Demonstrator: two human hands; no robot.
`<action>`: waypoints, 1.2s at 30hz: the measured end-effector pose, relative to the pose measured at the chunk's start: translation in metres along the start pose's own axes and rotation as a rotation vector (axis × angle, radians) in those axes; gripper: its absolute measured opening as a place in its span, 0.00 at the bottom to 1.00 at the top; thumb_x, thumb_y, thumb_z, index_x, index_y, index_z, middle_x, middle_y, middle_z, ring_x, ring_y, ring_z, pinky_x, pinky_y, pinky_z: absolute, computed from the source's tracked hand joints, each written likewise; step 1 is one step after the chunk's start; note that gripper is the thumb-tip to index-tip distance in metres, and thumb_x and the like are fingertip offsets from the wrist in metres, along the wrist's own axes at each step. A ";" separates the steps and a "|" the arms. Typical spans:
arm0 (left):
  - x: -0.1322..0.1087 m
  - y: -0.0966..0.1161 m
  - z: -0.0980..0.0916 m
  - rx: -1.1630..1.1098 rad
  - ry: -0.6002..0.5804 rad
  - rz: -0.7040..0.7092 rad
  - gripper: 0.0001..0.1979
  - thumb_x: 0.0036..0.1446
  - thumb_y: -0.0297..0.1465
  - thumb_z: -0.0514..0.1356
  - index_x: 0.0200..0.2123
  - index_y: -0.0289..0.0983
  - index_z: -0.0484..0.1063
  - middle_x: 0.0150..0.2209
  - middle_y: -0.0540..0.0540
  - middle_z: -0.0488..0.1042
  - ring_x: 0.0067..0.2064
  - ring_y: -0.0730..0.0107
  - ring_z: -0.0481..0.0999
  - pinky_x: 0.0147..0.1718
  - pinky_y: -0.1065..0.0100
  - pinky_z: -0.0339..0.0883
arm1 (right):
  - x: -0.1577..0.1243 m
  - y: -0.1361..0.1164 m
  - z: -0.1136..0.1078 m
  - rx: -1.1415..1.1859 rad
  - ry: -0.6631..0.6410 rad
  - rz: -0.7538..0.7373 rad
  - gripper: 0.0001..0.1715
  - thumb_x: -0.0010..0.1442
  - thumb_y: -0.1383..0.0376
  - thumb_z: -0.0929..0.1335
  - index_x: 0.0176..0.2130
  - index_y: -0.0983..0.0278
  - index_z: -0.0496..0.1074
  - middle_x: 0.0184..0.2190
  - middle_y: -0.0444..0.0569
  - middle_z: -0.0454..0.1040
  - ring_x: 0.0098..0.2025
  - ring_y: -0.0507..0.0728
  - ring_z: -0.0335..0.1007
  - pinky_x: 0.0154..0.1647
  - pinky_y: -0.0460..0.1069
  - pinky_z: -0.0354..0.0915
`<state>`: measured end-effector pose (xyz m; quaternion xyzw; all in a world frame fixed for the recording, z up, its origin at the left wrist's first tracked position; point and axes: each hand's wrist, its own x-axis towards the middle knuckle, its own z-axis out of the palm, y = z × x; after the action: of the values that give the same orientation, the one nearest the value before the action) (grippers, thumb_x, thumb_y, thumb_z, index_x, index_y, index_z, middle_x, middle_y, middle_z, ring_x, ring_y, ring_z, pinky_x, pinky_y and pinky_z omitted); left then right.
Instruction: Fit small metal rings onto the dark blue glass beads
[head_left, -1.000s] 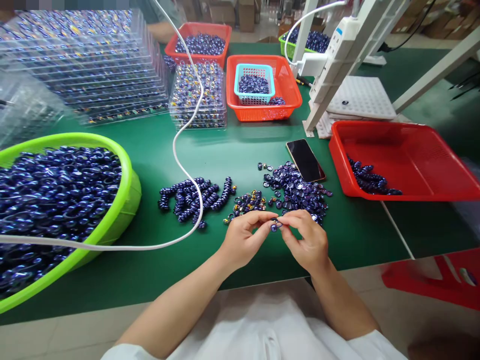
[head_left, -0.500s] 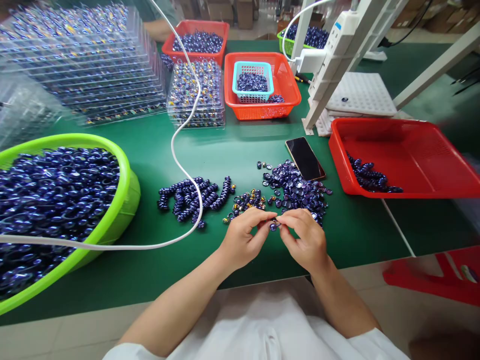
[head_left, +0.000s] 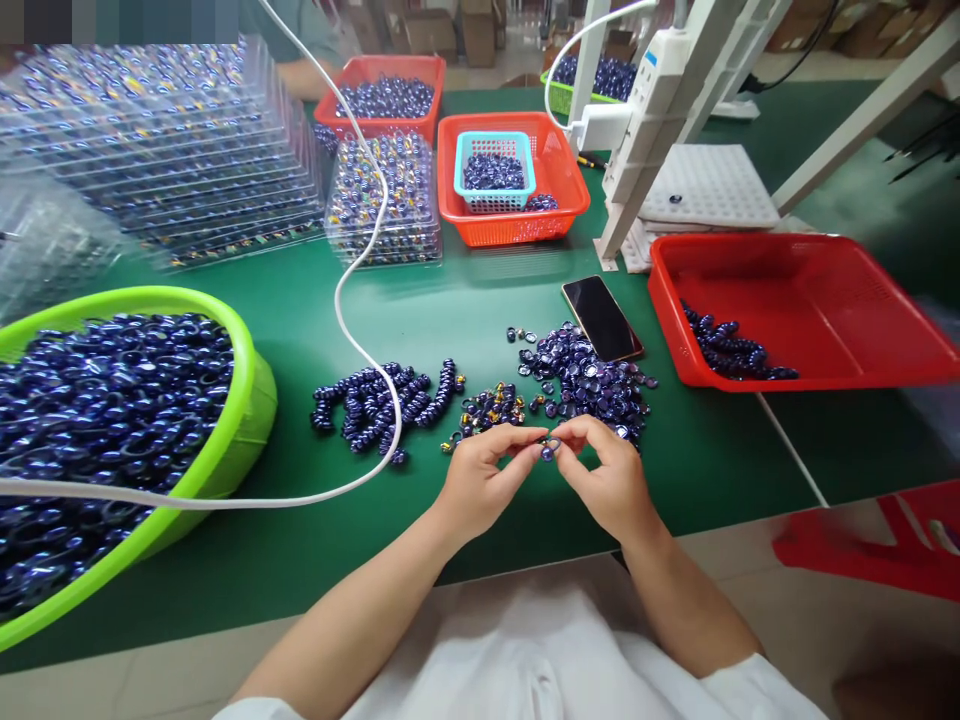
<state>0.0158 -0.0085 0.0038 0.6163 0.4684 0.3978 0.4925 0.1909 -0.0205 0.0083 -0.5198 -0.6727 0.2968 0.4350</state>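
Observation:
My left hand point(head_left: 480, 485) and my right hand point(head_left: 611, 480) meet over the front of the green table, fingertips pinched together. Between them is a small shiny dark-blue ring point(head_left: 547, 453) with a rounded face; the fingertips partly hide it. Just beyond my right hand lies a loose pile of small dark-blue caps point(head_left: 592, 380). Beyond my left hand is a smaller heap of blue pieces with gold parts point(head_left: 495, 405). Further left, dark-blue rings point(head_left: 382, 400) lie stacked in rows.
A big green basket point(head_left: 255, 400) of blue rings stands at left, crossed by a white cable point(head_left: 337, 300). A phone point(head_left: 602, 318) touches the cap pile. A red tray point(head_left: 840, 375) is at right. Clear trays point(head_left: 225, 160), an orange basket point(head_left: 555, 225) and a metal post point(head_left: 630, 190) stand behind.
Both hands keep their pinch on the ring; the fingers of the right hand have shifted slightly. The whole view has moved a little, with nothing on the table visibly rearranged.

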 end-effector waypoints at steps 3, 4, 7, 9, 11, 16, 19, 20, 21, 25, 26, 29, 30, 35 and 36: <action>-0.001 -0.001 0.002 0.012 0.016 -0.032 0.10 0.57 0.31 0.64 0.42 0.35 0.81 0.35 0.42 0.82 0.34 0.65 0.80 0.35 0.67 0.74 | -0.001 -0.001 0.000 0.019 0.005 0.008 0.06 0.60 0.70 0.66 0.36 0.60 0.71 0.31 0.43 0.74 0.31 0.52 0.70 0.35 0.47 0.68; -0.001 -0.001 0.002 0.016 0.016 -0.036 0.10 0.57 0.31 0.64 0.41 0.35 0.81 0.35 0.42 0.82 0.34 0.64 0.80 0.36 0.66 0.74 | -0.001 -0.002 0.000 0.023 0.004 0.005 0.06 0.60 0.70 0.66 0.36 0.60 0.71 0.31 0.43 0.73 0.31 0.52 0.70 0.34 0.47 0.68; -0.001 0.001 0.003 0.024 0.008 -0.014 0.09 0.56 0.30 0.64 0.40 0.35 0.81 0.35 0.43 0.82 0.34 0.64 0.81 0.37 0.66 0.75 | 0.000 -0.004 -0.001 0.033 -0.008 0.004 0.05 0.60 0.70 0.66 0.34 0.60 0.71 0.30 0.43 0.73 0.30 0.52 0.69 0.34 0.47 0.68; -0.001 0.003 0.003 0.043 -0.006 0.026 0.08 0.57 0.30 0.64 0.39 0.35 0.81 0.34 0.43 0.82 0.34 0.65 0.80 0.36 0.67 0.75 | 0.000 -0.005 -0.002 0.042 -0.019 0.017 0.05 0.60 0.70 0.66 0.33 0.61 0.71 0.29 0.43 0.72 0.30 0.52 0.68 0.33 0.47 0.67; 0.000 0.004 0.003 0.076 -0.016 0.073 0.07 0.57 0.29 0.63 0.39 0.35 0.80 0.33 0.43 0.81 0.33 0.66 0.79 0.34 0.68 0.74 | 0.000 -0.004 -0.002 0.053 -0.030 0.047 0.05 0.60 0.70 0.66 0.33 0.61 0.71 0.29 0.43 0.72 0.30 0.52 0.68 0.33 0.47 0.66; 0.000 0.002 0.004 0.115 -0.018 0.101 0.08 0.58 0.28 0.62 0.38 0.35 0.80 0.32 0.44 0.81 0.32 0.67 0.79 0.33 0.69 0.72 | 0.000 0.001 -0.001 0.066 -0.068 0.125 0.05 0.60 0.70 0.67 0.33 0.61 0.72 0.29 0.43 0.73 0.31 0.52 0.69 0.33 0.47 0.65; 0.000 0.000 0.005 0.101 -0.038 0.048 0.08 0.58 0.29 0.61 0.38 0.35 0.80 0.33 0.43 0.81 0.33 0.65 0.79 0.34 0.67 0.73 | 0.002 0.004 -0.007 0.051 -0.126 0.131 0.05 0.61 0.69 0.67 0.34 0.61 0.74 0.29 0.43 0.74 0.31 0.52 0.70 0.33 0.46 0.65; 0.000 -0.001 0.006 0.087 -0.046 0.022 0.08 0.57 0.30 0.62 0.38 0.35 0.80 0.33 0.43 0.81 0.34 0.65 0.80 0.35 0.67 0.73 | 0.003 0.006 -0.011 0.042 -0.145 0.129 0.05 0.62 0.68 0.67 0.35 0.61 0.75 0.30 0.43 0.75 0.32 0.52 0.71 0.33 0.46 0.65; 0.000 -0.002 0.006 0.068 -0.052 -0.006 0.08 0.57 0.30 0.62 0.38 0.34 0.80 0.34 0.43 0.82 0.34 0.65 0.80 0.36 0.67 0.74 | 0.003 0.008 -0.018 0.026 -0.149 0.128 0.05 0.62 0.68 0.68 0.35 0.61 0.75 0.31 0.43 0.76 0.32 0.52 0.71 0.33 0.46 0.65; 0.002 -0.004 0.007 -0.040 -0.005 -0.123 0.10 0.56 0.33 0.63 0.38 0.34 0.79 0.34 0.43 0.82 0.33 0.66 0.79 0.34 0.67 0.74 | 0.002 0.020 -0.047 -0.129 0.022 0.110 0.05 0.63 0.66 0.68 0.38 0.60 0.76 0.35 0.45 0.76 0.35 0.54 0.72 0.35 0.47 0.65; 0.003 -0.004 0.006 -0.070 0.012 -0.147 0.10 0.56 0.34 0.63 0.38 0.34 0.79 0.34 0.43 0.81 0.32 0.66 0.79 0.32 0.68 0.73 | 0.001 0.023 -0.052 -0.181 0.052 0.083 0.05 0.64 0.66 0.68 0.39 0.60 0.76 0.36 0.46 0.76 0.37 0.55 0.72 0.37 0.48 0.66; 0.007 -0.006 0.004 -0.146 0.030 -0.200 0.11 0.55 0.35 0.64 0.38 0.34 0.78 0.34 0.43 0.80 0.32 0.67 0.78 0.29 0.70 0.73 | -0.002 0.029 -0.057 -0.336 0.002 -0.030 0.07 0.64 0.68 0.67 0.41 0.61 0.76 0.36 0.48 0.75 0.41 0.57 0.70 0.44 0.51 0.66; 0.008 -0.005 0.003 -0.163 0.030 -0.210 0.11 0.55 0.36 0.64 0.38 0.34 0.78 0.34 0.44 0.80 0.32 0.68 0.77 0.29 0.70 0.73 | -0.003 0.029 -0.055 -0.388 -0.039 -0.065 0.08 0.64 0.69 0.67 0.42 0.62 0.76 0.36 0.49 0.75 0.41 0.58 0.69 0.45 0.52 0.66; 0.009 -0.002 0.001 -0.214 0.058 -0.232 0.11 0.54 0.35 0.64 0.38 0.34 0.78 0.34 0.44 0.79 0.31 0.70 0.76 0.30 0.71 0.72 | 0.005 0.021 -0.032 -0.663 -0.210 -0.180 0.08 0.64 0.69 0.67 0.42 0.63 0.76 0.38 0.51 0.74 0.42 0.60 0.65 0.44 0.54 0.64; 0.009 -0.001 0.000 -0.225 0.066 -0.237 0.11 0.54 0.35 0.64 0.38 0.34 0.78 0.34 0.44 0.79 0.31 0.70 0.75 0.30 0.71 0.72 | 0.008 0.020 -0.027 -0.719 -0.233 -0.194 0.08 0.63 0.69 0.67 0.41 0.63 0.76 0.39 0.52 0.73 0.42 0.60 0.64 0.44 0.54 0.64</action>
<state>0.0181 0.0003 0.0032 0.4844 0.5063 0.4070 0.5860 0.2231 -0.0090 0.0052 -0.5360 -0.8246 0.0567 0.1719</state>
